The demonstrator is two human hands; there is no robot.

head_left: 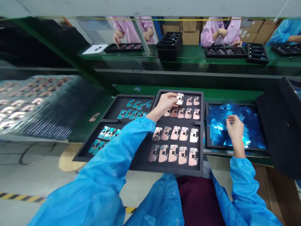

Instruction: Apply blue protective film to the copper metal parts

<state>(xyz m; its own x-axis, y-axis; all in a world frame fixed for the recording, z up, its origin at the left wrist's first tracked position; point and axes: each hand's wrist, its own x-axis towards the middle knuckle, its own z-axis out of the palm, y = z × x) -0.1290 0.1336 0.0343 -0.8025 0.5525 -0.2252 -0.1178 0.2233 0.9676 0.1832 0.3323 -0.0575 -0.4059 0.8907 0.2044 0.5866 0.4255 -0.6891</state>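
Observation:
My left hand (166,103) reaches over the top left of a black tray (200,131) and pinches a small copper-coloured metal part (180,98). Rows of like copper parts (178,133) fill the tray's slots. My right hand (235,129) hovers over a second black tray (207,125) full of shiny blue film scraps (249,125); its fingers are curled, thumb and forefinger close together, and I cannot make out anything in them. Both arms wear blue sleeves.
Left of the middle tray lie two black trays (117,108) with teal-covered parts. A stack of filled trays (35,103) stands far left, a black tray stack (282,125) far right. Across the green bench, people in pink and blue coats work over more trays.

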